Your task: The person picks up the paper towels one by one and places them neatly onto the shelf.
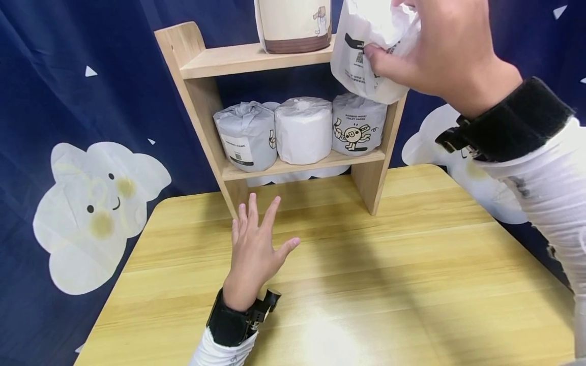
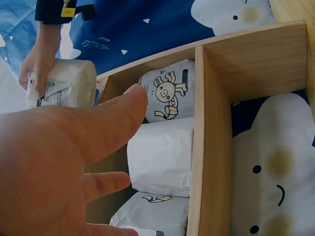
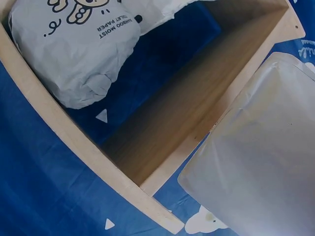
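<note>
Roll held at top shelf edge, R side.

Your right hand grips a wrapped paper roll in curled fingers, up by the shelf unit's top board, just above 3 rolls on the mid shelf. Left hand hovers over the table, fingers spread, holding nothing. Risk, I'd say: soft wrapper slips or the roll clips the board edge and drops, since nothing steadies the unit.
</note>
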Demonstrator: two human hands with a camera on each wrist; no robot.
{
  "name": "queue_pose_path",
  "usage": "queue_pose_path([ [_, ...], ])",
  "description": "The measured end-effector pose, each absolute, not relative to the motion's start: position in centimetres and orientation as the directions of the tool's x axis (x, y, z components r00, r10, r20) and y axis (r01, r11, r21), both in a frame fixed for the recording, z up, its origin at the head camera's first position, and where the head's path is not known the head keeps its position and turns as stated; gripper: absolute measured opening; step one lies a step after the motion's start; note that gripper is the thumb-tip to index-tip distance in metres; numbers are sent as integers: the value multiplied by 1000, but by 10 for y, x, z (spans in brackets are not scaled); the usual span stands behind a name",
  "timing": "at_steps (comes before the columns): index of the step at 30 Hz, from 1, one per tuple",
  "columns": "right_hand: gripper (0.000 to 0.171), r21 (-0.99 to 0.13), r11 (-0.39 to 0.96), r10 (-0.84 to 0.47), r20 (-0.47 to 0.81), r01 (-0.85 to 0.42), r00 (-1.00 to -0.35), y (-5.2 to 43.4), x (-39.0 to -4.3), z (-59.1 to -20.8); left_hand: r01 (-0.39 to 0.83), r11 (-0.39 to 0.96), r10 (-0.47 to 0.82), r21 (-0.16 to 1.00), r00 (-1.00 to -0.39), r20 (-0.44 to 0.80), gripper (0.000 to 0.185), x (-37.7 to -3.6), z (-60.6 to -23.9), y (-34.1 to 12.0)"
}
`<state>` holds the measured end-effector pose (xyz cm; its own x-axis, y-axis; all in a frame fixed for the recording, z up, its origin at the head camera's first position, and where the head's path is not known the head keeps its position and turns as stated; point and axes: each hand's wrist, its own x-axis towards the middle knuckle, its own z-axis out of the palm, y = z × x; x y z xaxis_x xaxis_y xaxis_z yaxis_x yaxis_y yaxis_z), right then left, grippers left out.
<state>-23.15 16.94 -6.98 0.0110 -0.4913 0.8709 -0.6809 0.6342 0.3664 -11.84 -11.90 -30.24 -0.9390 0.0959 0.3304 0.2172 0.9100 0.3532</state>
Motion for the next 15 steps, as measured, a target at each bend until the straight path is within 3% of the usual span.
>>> queue_pose_path([
  [5,63,357,652,-500,865,-669,-26,170,-234,-64,215,911,95,350,-939,330,89,-118,-303,-119],
  [15,68,298,739,-502,841,-604,-200,179,-230,-53,238,895,105,377,-934,341,88,-120,-303,-116],
])
